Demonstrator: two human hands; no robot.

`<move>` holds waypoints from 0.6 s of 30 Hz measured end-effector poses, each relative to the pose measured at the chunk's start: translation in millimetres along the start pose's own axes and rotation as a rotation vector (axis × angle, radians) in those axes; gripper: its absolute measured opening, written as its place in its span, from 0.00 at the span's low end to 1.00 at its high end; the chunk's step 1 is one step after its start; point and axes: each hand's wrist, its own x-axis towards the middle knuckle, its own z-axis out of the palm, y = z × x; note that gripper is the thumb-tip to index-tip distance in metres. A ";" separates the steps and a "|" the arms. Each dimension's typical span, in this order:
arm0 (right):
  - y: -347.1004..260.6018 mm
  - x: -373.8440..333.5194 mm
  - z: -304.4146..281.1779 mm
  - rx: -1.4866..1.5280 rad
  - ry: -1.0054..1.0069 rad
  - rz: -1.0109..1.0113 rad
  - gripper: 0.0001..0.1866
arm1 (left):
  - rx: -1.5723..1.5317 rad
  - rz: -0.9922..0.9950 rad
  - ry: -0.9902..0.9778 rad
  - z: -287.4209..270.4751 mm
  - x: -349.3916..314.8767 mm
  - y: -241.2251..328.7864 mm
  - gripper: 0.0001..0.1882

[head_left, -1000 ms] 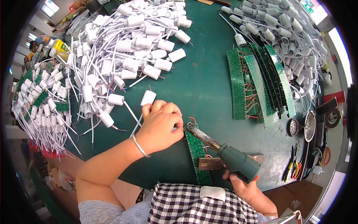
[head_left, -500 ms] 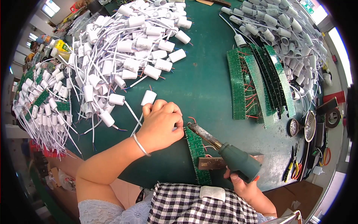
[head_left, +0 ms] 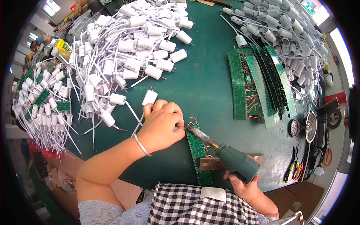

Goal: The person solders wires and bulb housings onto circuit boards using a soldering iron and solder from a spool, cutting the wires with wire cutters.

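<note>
My right hand [head_left: 245, 187] grips the green handle of a soldering iron [head_left: 237, 162]. The iron's dark tip reaches the upper end of a narrow green circuit board strip [head_left: 197, 150], right beside the fingers of my left hand [head_left: 163, 122]. Those fingers are pinched together at the strip's upper left edge; what they hold is hidden. A short red wire curls up from the strip's end. Across the strip's lower part lies a brown metal bar [head_left: 212, 163]. Just beyond my left hand is a white cylindrical housing [head_left: 149, 97] with a thin red wire.
Many white corded housings [head_left: 127, 47] are heaped at the left, and another heap [head_left: 285, 26] is at the far right. Stacked green board strips [head_left: 258, 82] lie right of centre. Small metal dishes [head_left: 310, 126] and pliers [head_left: 293, 165] line the right edge.
The soldering iron has shifted slightly left, bringing its tip closer to my left fingertips at the strip's end. My left hand stays in place.
</note>
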 end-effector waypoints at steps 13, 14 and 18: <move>2.9 -8.6 -2.9 0.327 0.184 -0.098 0.34 | 0.039 0.001 0.029 0.8 -2.1 2.8 0.02; 2.9 -9.5 -3.1 0.337 0.199 -0.101 0.34 | 0.042 0.002 0.029 1.1 -2.4 2.9 0.02; 5.1 -12.1 -7.3 0.334 0.210 -0.106 0.34 | 0.079 0.047 0.096 -1.2 -9.4 3.8 0.08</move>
